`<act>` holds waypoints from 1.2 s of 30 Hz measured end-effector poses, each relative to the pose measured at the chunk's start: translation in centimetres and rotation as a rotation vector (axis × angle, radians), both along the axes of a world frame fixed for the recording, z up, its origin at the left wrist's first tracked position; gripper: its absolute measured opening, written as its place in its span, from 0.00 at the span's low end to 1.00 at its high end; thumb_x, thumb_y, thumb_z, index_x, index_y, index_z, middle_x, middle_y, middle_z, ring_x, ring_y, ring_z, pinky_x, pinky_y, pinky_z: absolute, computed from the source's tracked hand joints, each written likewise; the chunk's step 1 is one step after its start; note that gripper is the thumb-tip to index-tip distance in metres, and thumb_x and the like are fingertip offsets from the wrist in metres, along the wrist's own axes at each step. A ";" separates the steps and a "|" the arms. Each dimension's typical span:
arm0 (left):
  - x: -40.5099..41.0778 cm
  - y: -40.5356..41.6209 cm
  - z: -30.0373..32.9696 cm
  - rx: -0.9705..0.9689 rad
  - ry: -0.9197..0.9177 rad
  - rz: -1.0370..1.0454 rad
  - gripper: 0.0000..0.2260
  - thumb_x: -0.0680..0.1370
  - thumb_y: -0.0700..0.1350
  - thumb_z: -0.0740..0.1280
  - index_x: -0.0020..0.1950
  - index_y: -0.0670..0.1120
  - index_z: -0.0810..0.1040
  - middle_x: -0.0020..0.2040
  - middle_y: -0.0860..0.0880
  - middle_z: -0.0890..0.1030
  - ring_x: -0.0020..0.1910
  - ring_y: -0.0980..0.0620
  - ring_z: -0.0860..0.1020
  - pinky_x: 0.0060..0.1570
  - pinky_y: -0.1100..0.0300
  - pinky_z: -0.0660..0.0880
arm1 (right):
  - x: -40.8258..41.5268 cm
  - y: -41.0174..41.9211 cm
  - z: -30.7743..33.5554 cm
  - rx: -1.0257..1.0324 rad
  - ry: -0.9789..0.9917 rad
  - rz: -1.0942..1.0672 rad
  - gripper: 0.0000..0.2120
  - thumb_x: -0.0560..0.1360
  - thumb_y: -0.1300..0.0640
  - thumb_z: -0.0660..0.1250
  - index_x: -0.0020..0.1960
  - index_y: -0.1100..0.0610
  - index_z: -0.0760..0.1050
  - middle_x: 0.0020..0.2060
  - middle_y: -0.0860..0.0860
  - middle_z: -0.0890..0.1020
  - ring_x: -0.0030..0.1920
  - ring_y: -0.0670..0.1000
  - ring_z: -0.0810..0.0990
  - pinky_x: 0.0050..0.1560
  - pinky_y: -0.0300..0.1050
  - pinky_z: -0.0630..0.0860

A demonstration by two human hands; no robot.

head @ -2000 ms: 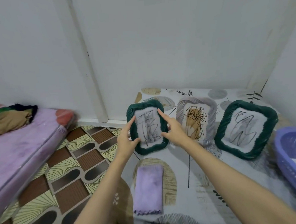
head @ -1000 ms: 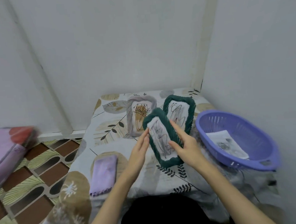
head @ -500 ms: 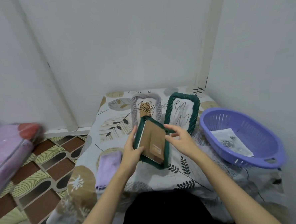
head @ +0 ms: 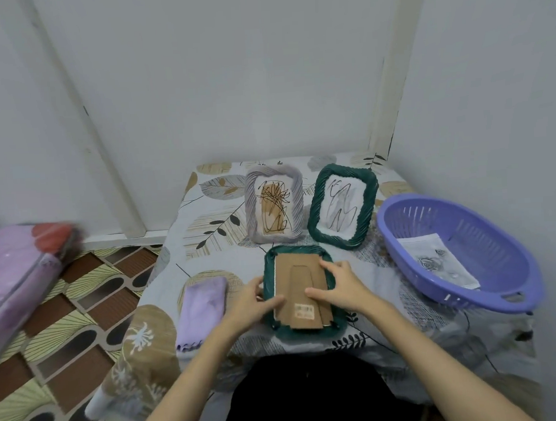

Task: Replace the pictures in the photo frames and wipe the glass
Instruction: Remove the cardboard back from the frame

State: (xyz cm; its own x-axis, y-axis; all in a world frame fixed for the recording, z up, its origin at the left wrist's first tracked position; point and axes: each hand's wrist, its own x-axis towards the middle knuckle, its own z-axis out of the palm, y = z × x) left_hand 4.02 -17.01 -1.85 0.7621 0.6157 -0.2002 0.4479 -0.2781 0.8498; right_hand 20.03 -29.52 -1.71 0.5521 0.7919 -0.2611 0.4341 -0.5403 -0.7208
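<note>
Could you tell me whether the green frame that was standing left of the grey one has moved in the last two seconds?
Yes. The green frame has left its spot left of the grey frame and lies face down nearer the person, right of the purple cloth.

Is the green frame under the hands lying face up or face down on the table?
Face down. The green frame lies flat on the table with its brown cardboard back facing up. No picture or glass shows.
</note>
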 end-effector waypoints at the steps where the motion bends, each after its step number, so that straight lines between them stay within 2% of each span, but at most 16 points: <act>1: 0.2 -0.1 -0.7 0.119 0.063 -0.018 0.23 0.74 0.45 0.69 0.66 0.41 0.68 0.38 0.53 0.74 0.36 0.58 0.73 0.32 0.72 0.69 | -0.1 0.0 -0.6 -0.016 -0.022 0.006 0.42 0.70 0.43 0.69 0.75 0.54 0.51 0.67 0.56 0.57 0.70 0.57 0.62 0.70 0.52 0.62; 4: 0.9 0.3 -1.5 0.341 0.157 -0.018 0.15 0.73 0.49 0.69 0.55 0.42 0.75 0.32 0.53 0.71 0.32 0.56 0.69 0.29 0.68 0.65 | -0.1 0.4 -1.6 -0.037 -0.146 0.020 0.39 0.72 0.42 0.65 0.75 0.53 0.51 0.68 0.56 0.58 0.70 0.57 0.57 0.71 0.53 0.59; 6: 1.3 0.9 -1.6 0.455 0.262 -0.029 0.13 0.74 0.52 0.68 0.49 0.43 0.76 0.37 0.47 0.75 0.39 0.49 0.74 0.31 0.64 0.62 | -0.1 0.6 -1.9 -0.069 -0.237 0.036 0.37 0.73 0.40 0.63 0.75 0.53 0.53 0.68 0.56 0.59 0.69 0.57 0.57 0.70 0.52 0.59; 7: 1.4 1.1 -1.7 0.478 0.290 -0.015 0.14 0.74 0.53 0.67 0.49 0.42 0.76 0.41 0.45 0.76 0.43 0.47 0.75 0.36 0.62 0.64 | -0.1 0.5 -2.0 -0.076 -0.271 0.039 0.36 0.73 0.39 0.62 0.74 0.52 0.54 0.68 0.55 0.60 0.69 0.57 0.57 0.70 0.52 0.59; 9: 1.8 1.5 -2.0 0.533 0.303 0.036 0.19 0.75 0.56 0.65 0.56 0.41 0.75 0.51 0.43 0.75 0.52 0.44 0.75 0.48 0.57 0.67 | 0.1 0.5 -2.3 -0.069 -0.348 0.021 0.35 0.72 0.37 0.61 0.73 0.51 0.56 0.68 0.55 0.60 0.69 0.56 0.58 0.69 0.52 0.60; 11: 2.1 1.4 -2.4 0.682 0.311 0.066 0.23 0.76 0.58 0.61 0.64 0.44 0.70 0.60 0.44 0.72 0.59 0.44 0.70 0.57 0.54 0.66 | 0.1 0.5 -2.5 -0.065 -0.447 -0.015 0.35 0.72 0.33 0.58 0.72 0.50 0.58 0.68 0.54 0.62 0.68 0.55 0.59 0.67 0.52 0.61; 13: 2.6 1.1 -2.9 0.778 0.319 0.057 0.26 0.76 0.62 0.57 0.68 0.48 0.65 0.66 0.47 0.68 0.63 0.45 0.66 0.60 0.52 0.64 | 0.0 0.7 -2.6 -0.092 -0.549 -0.034 0.34 0.71 0.30 0.54 0.71 0.48 0.60 0.66 0.52 0.64 0.66 0.55 0.61 0.64 0.52 0.62; 16: 3.4 0.8 -3.8 0.770 0.386 0.013 0.34 0.71 0.70 0.44 0.71 0.53 0.61 0.70 0.49 0.65 0.67 0.45 0.62 0.64 0.50 0.61 | -0.4 1.2 -2.9 -0.146 -0.638 -0.037 0.36 0.70 0.28 0.51 0.71 0.46 0.60 0.65 0.52 0.65 0.63 0.55 0.62 0.61 0.53 0.62; 20: 3.6 1.4 -4.2 0.846 0.439 -0.027 0.33 0.72 0.68 0.41 0.70 0.54 0.65 0.66 0.49 0.70 0.65 0.44 0.66 0.60 0.49 0.64 | -0.2 1.9 -2.7 -0.187 -0.683 -0.041 0.37 0.68 0.26 0.49 0.70 0.45 0.61 0.62 0.53 0.66 0.61 0.56 0.63 0.58 0.53 0.62; 22: 3.6 1.7 -4.2 0.897 0.431 -0.026 0.31 0.72 0.65 0.44 0.62 0.52 0.75 0.55 0.47 0.78 0.56 0.42 0.74 0.50 0.49 0.71 | -0.1 2.2 -2.4 -0.209 -0.691 -0.025 0.37 0.68 0.25 0.50 0.69 0.46 0.62 0.61 0.54 0.66 0.61 0.56 0.63 0.57 0.53 0.62; 24: 3.7 2.1 -4.5 0.975 0.416 -0.023 0.25 0.72 0.62 0.50 0.53 0.51 0.80 0.44 0.47 0.81 0.44 0.43 0.79 0.40 0.52 0.75 | 0.1 2.5 -2.2 -0.222 -0.696 -0.015 0.37 0.68 0.25 0.51 0.68 0.46 0.63 0.60 0.54 0.67 0.60 0.56 0.63 0.57 0.53 0.62; 28: 3.9 2.8 -4.2 1.021 0.421 -0.074 0.25 0.72 0.61 0.51 0.52 0.51 0.81 0.40 0.48 0.80 0.40 0.45 0.79 0.35 0.54 0.75 | 0.3 2.8 -2.1 -0.243 -0.694 -0.009 0.38 0.67 0.25 0.52 0.68 0.47 0.64 0.58 0.55 0.66 0.60 0.56 0.64 0.56 0.52 0.62; 30: 4.1 2.8 -3.8 1.011 0.444 -0.110 0.28 0.74 0.62 0.47 0.61 0.49 0.77 0.47 0.45 0.79 0.48 0.43 0.77 0.43 0.52 0.73 | 0.5 3.0 -2.1 -0.249 -0.678 -0.006 0.39 0.66 0.25 0.52 0.70 0.47 0.63 0.58 0.55 0.66 0.60 0.56 0.63 0.56 0.52 0.62; 32: 4.5 3.1 -3.6 0.969 0.463 -0.148 0.29 0.77 0.63 0.47 0.72 0.50 0.62 0.59 0.42 0.72 0.60 0.41 0.68 0.56 0.51 0.66 | 0.7 3.1 -2.1 -0.255 -0.653 -0.001 0.41 0.66 0.24 0.53 0.71 0.47 0.61 0.58 0.55 0.65 0.60 0.56 0.63 0.57 0.53 0.62; 34: 4.9 3.3 -3.3 0.906 0.498 -0.173 0.28 0.78 0.62 0.50 0.75 0.50 0.54 0.63 0.41 0.67 0.63 0.42 0.63 0.60 0.52 0.62 | 0.9 3.3 -2.1 -0.266 -0.631 0.006 0.42 0.65 0.23 0.53 0.72 0.46 0.59 0.59 0.55 0.65 0.60 0.57 0.63 0.57 0.53 0.62; 36: 5.2 3.6 -2.9 0.861 0.510 -0.204 0.29 0.78 0.62 0.52 0.76 0.51 0.53 0.63 0.40 0.67 0.63 0.41 0.63 0.61 0.52 0.62 | 1.2 3.4 -2.1 -0.278 -0.615 0.016 0.44 0.63 0.23 0.53 0.72 0.45 0.58 0.59 0.55 0.65 0.60 0.57 0.63 0.58 0.53 0.63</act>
